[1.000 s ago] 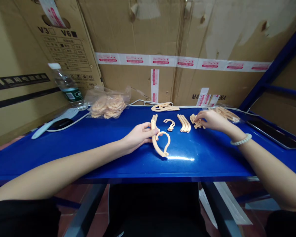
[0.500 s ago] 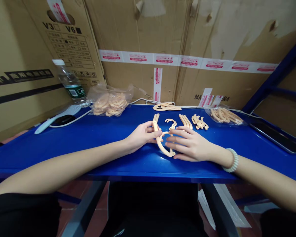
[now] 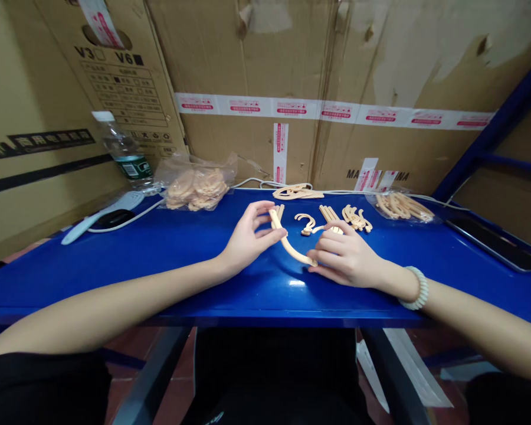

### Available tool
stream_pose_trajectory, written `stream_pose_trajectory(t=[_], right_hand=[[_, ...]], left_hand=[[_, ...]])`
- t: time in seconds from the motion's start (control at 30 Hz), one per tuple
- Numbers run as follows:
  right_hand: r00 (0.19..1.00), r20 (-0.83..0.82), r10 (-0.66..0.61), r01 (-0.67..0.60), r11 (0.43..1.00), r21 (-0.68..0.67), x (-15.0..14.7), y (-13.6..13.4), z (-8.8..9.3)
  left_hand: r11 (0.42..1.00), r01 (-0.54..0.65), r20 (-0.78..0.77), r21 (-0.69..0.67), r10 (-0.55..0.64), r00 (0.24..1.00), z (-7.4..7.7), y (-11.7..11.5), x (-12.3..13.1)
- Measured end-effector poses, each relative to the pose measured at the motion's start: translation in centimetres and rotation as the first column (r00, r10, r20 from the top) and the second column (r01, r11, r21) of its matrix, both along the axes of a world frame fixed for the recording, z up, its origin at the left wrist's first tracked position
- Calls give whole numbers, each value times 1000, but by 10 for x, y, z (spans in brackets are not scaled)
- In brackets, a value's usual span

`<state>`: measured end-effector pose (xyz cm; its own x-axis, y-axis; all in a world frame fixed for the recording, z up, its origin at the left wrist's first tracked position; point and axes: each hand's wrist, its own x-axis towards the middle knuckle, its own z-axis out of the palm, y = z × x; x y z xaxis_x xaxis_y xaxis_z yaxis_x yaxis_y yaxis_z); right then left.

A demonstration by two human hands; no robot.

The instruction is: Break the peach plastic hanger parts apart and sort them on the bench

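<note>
Between my hands hangs a curved beige plastic piece (image 3: 292, 251). My left hand (image 3: 250, 236) pinches its upper left end between thumb and fingers. At its lower right end, the fingers of my right hand (image 3: 343, 257) are closed on it; a thin hook-shaped part shows just above them. On the blue table behind lie loose hooks (image 3: 304, 222), some straight beige strips (image 3: 327, 213) partly hidden by my right hand, and small curved pieces (image 3: 357, 218). Two more strip ends (image 3: 280, 209) show behind my left fingers.
Bagged beige parts (image 3: 199, 188) lie at back left, with another bag (image 3: 402, 206) at back right. A water bottle (image 3: 126, 150), a pale blue handled item (image 3: 100, 215) and a black mouse (image 3: 115, 218) are left. A dark tablet (image 3: 500, 243) lies right. Cardboard (image 3: 248, 71) stands behind.
My left hand has turned more upright around the piece's upper end. My right fingers have drawn together on its lower end. The round hook part between the hands now shows above my right fingers.
</note>
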<state>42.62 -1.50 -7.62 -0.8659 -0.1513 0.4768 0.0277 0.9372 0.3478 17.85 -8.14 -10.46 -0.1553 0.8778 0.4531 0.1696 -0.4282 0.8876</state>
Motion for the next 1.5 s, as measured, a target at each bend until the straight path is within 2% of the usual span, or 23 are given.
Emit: stream_pose_trajectory(t=[0.03,0.07,0.1,0.17,0.23,0.33,0.6,0.9,1.0,1.1,1.2,1.27,1.4,1.5], right_hand=[[1000,-16,-12,11,1000,-20,0,1,-1],[999,-27,-18,18,999,-34,0,1,-1],[999,-36,-20,18,999,-41,0,2,-2],[999,-38,-19,17,999,-42,-1,0,-4],[1000,-18,-12,11,1000,-28,-4,-2,-6],[1000,12,3,-3,1000,3,-7,-7,-8],[1000,-2,-21,21,1000,15,-9,-12,-7],[999,15,40,-36,973,-228,-10,-8,-14],[998,14,57,-49,949,-312,-10,-9,-14],[997,-58,60,-79,891,-447,-9,-5,-14],[991,-132,-2,-69,844,-531,-9,3,-11],[987,-153,-37,-53,838,-544,-8,9,-10],[983,-172,-68,-33,850,-525,-7,19,-8],[983,-165,-85,-13,854,-519,-5,22,-8]], left_hand=[[993,-38,-136,114,54,989,1,-2,-1],[974,-28,-282,223,92,955,2,-4,-2],[953,35,-427,302,103,898,2,-6,-2],[912,233,-665,337,55,745,2,-10,-1],[892,366,-796,265,-12,606,0,-12,3],[910,369,-858,189,-29,512,-2,-13,8],[912,365,-924,186,35,382,-3,-9,11],[896,391,-930,212,62,363,-2,-9,11],[904,390,-905,176,-7,425,-1,-10,10],[911,393,-845,128,-107,523,2,-11,7],[924,364,-816,116,-121,565,8,-7,-2],[931,339,-841,139,-70,536,11,1,-13],[932,283,-901,226,90,424,9,24,-39],[941,230,-901,247,136,411,2,37,-51]])
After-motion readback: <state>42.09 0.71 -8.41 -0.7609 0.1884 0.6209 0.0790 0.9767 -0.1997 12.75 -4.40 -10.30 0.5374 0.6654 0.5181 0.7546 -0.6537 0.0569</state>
